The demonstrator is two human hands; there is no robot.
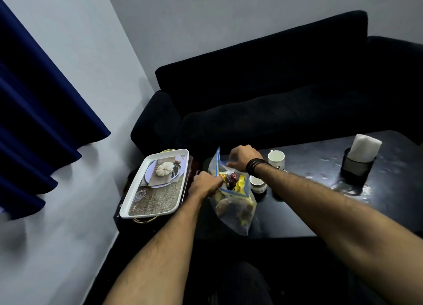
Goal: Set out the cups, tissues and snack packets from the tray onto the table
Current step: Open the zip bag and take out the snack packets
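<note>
A clear zip bag [233, 204] with a blue seal, full of yellow and brown snack packets [235, 180], lies at the left end of the dark table [309, 204]. My left hand [206, 183] grips the bag's near edge at its mouth. My right hand [244, 157] pinches the far edge, so the mouth is spread. Two white cups stand right of the bag: one [276, 159] further back, one [257, 184] just under my right wrist. White tissues [365, 148] stick up from a black mesh holder [356, 167] at the table's right. The white tray [155, 185] sits left of the table, bare.
A dark sofa [274, 87] runs behind the table. The tray rests on a small dark stand [193, 167] by the white wall. Blue curtains [34, 112] hang at the far left. The table's surface shows wet patches near the holder.
</note>
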